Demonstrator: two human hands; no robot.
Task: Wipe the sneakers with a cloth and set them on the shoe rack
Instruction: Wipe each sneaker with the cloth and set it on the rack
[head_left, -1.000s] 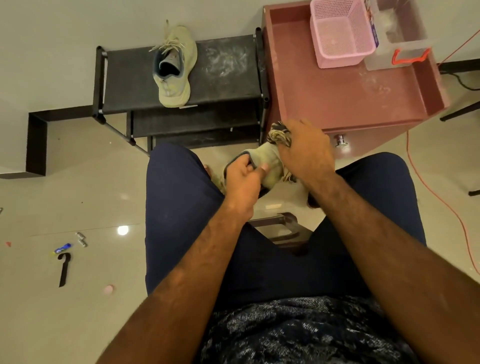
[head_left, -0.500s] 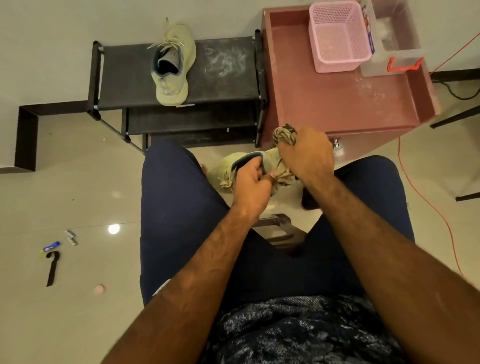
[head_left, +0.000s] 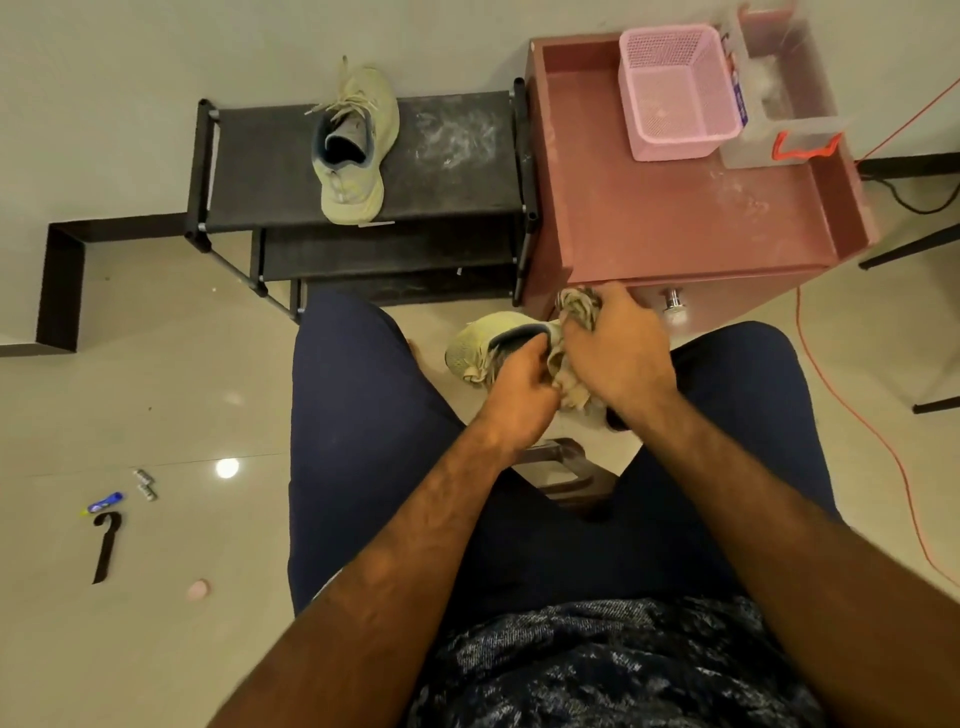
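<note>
Beyond the hands and to their right stands the red cabinet (head_left: 675, 228), with a pink mesh basket (head_left: 675, 88) and a clear plastic box (head_left: 779, 109) at the far edge of its rimmed tabletop. Beyond and to the left is the black shoe rack (head_left: 457, 171), with 1 pale green sneaker (head_left: 353, 156) on its top shelf, heel toward the person. Between the knees, the 2nd sneaker (head_left: 480, 343) is held with its toe pointing left. The left hand (head_left: 519, 387) grips it at the collar, fingers curled. The right hand (head_left: 618, 353) is bunched round the striped cloth (head_left: 576, 309), pressing it against the heel. Far left on the floor lie a black hook (head_left: 105, 545) and a small blue item (head_left: 106, 502).
</note>
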